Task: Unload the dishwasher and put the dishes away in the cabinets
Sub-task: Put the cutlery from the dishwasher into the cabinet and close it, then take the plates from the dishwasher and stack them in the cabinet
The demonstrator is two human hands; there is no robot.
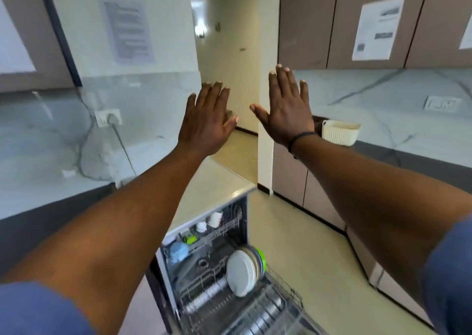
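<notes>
1. Head view: left hand (208,120) and right hand (287,107) are raised side by side, fingers straight, holding nothing.
2. Below them, the dishwasher (204,265) stands open.
3. Plates (241,273) stand upright in its pulled-out lower rack; cups (208,222) sit in the upper rack.
4. A white basket (339,131) sits on the right counter.

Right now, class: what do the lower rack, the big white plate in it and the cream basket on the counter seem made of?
Lower rack: likely coated metal wire, thin grey grid.
White plate: probably glazed ceramic or melamine, smooth with soft sheen.
Cream basket: apparently moulded plastic, matte, ribbed weave pattern.
</notes>
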